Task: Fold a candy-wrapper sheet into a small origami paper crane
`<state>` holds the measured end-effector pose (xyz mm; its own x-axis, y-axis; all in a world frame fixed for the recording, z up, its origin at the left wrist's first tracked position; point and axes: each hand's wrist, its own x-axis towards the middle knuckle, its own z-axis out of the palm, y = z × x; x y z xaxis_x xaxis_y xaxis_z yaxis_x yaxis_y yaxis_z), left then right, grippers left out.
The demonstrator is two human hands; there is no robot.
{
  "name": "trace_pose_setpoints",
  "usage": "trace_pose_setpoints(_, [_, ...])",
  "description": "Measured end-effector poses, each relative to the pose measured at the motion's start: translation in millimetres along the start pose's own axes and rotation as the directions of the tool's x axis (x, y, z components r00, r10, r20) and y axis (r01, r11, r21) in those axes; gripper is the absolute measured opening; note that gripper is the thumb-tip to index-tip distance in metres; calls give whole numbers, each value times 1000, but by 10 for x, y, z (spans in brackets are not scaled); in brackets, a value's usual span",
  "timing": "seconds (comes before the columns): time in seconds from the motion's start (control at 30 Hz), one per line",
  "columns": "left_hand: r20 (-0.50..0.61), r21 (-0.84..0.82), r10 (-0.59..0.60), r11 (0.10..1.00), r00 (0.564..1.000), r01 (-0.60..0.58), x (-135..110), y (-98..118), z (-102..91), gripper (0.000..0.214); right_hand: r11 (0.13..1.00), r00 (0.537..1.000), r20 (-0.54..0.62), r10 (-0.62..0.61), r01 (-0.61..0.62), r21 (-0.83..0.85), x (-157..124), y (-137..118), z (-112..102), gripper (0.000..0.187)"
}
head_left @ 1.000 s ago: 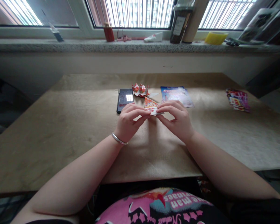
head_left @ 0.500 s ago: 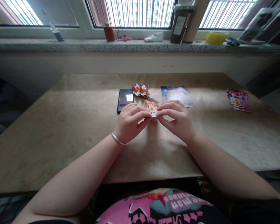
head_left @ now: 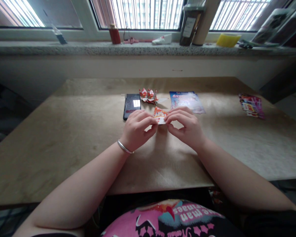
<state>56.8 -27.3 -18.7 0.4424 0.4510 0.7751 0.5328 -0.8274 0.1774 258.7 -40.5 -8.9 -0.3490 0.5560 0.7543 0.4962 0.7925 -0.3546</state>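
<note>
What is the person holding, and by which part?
A small folded piece of red-and-white printed paper, pinched along its near edge: the left hand grips its left end, the right hand its right end.

Plenty of bare desk (head_left: 64, 138) on my left and close to me. Straight ahead it's crowded: phone (head_left: 132, 105), folded paper bits (head_left: 148, 95), blue leaflet (head_left: 186, 100); another leaflet (head_left: 251, 105) far right.
</note>
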Motion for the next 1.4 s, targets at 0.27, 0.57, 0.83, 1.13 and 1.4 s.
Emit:
trace_pose_setpoints(0.27, [56, 59, 10, 998, 998, -13, 0, 30, -7, 8, 999, 999, 26, -24, 25, -40, -26, -47, 59, 11])
trace_pose_setpoints(0.57, [14, 13, 23, 1000, 1000, -23, 3, -28, 10, 7, 1000, 1000, -13, 7, -7, 3, -30, 13, 76, 13])
trace_pose_setpoints(0.83, [-32, 6, 57, 998, 998, -57, 7, -9, 9, 3, 999, 999, 0, -34, 34, -33, -17, -39, 55, 9])
trace_pose_setpoints(1.13, [32, 156, 61, 986, 998, -65, 7, 31, -21, 5, 981, 992, 49, -114, 120, -150, -2, -62, 22, 8])
trace_pose_setpoints(1.4, [24, 133, 58, 989, 998, -61, 19, 42, -19, 7, 992, 999, 10, -40, 41, -121, -10, -49, 58, 8])
